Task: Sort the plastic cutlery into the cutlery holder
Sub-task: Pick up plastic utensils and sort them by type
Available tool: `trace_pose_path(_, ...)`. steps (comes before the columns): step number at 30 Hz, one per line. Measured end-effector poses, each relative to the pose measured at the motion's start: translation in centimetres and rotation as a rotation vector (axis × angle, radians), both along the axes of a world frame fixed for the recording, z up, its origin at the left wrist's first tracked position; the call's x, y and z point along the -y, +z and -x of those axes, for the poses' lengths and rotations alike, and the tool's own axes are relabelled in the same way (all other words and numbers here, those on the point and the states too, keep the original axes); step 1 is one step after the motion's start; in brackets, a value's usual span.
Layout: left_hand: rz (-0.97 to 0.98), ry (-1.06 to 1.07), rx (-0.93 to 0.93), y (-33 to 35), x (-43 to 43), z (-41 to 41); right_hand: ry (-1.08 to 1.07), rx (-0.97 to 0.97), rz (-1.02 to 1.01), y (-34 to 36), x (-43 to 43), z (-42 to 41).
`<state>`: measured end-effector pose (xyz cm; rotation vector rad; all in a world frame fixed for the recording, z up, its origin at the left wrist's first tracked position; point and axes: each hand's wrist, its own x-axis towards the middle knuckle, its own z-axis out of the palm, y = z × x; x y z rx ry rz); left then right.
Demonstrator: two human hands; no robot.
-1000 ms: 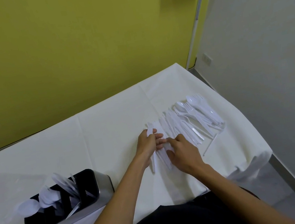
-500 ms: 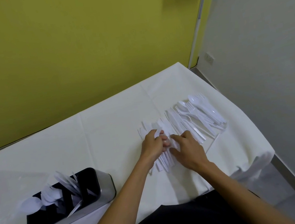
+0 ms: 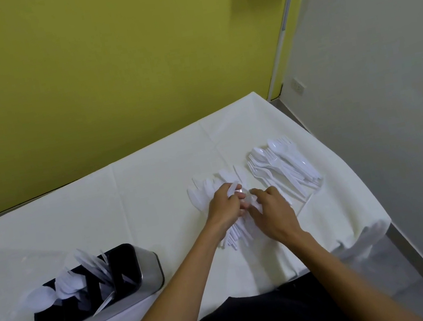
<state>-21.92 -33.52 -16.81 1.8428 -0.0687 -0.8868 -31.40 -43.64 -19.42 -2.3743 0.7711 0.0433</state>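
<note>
Curling round a fan of plastic cutlery [image 3: 236, 236] on the table [image 3: 152, 185], the left hand [image 3: 224, 207] is lying close beside the right hand [image 3: 273, 213], whose grip I cannot tell; the cutlery holder [image 3: 147, 268] is standing well apart at left.

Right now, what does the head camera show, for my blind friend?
The left hand grips white plastic cutlery, the right hand touching it, on a white table. More forks and spoons lie further right; a partly filled black cutlery holder stands left.
</note>
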Motion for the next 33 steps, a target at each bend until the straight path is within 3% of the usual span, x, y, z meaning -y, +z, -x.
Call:
trace_pose_path(7, -0.068, 0.014, -0.039, -0.5, -1.4, -0.5, -0.275, 0.002, 0.027, 0.1, 3.1, 0.7)
trace_pose_path(15, -0.033, 0.082, -0.075, 0.2, -0.7, -0.9, -0.262, -0.106, -0.007, 1.0, 2.9, 0.7)
trace_pose_path(20, -0.021, 0.060, -0.071, 0.1, 0.1, -1.1, -0.324, 0.035, -0.122, 2.9, 2.2, 1.3)
trace_pose_path(25, 0.012, 0.141, -0.105, 0.3, 0.7, -1.3, -0.099, 0.100, -0.222, 4.1, 0.5, 1.3)
trace_pose_path(28, 0.016, 0.220, -0.103, -0.1, 0.2, -1.9, -0.148, 0.123, -0.231, 4.0, 1.0, 1.0)
trace_pose_path(33, 0.102, 0.349, -0.262, -0.4, -0.5, -2.1, -0.233, -0.104, -0.101, 1.8, 2.7, 0.2)
